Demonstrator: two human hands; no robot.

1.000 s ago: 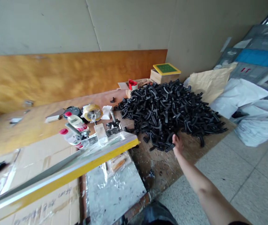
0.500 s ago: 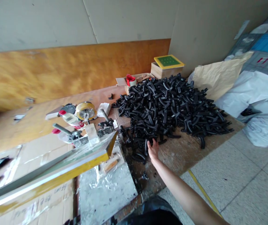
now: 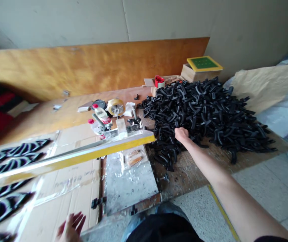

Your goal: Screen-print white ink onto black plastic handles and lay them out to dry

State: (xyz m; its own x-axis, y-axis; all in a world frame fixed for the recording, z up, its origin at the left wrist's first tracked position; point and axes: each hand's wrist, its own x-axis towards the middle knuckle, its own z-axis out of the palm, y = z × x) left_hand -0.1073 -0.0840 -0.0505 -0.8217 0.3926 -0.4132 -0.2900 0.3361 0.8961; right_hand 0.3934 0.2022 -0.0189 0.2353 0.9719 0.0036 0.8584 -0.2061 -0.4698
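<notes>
My right hand (image 3: 181, 133) is at the near left side of a big heap of black curved plastic parts (image 3: 199, 104). Its fingers are curled closed and turned away from me, so whatever they grip among the parts is hidden. Low at the left, my left hand (image 3: 70, 228) hovers over the cardboard with its fingers apart and nothing in them. Between the hands, a long yellow-edged frame (image 3: 96, 153) slants above a grey plate (image 3: 131, 188), held at its back by clamps (image 3: 105, 127).
Rows of black slotted parts (image 3: 20, 148) lie on the cardboard (image 3: 70, 191) at the left. Bottles (image 3: 101, 114) and a tape roll (image 3: 116, 107) stand behind the frame. A wooden box (image 3: 199, 74) is behind the heap; brown paper (image 3: 267, 84) lies at the right.
My right hand has moved farther into the heap and its fingers have closed. My left hand has come into view at the bottom left. The view has swung left.
</notes>
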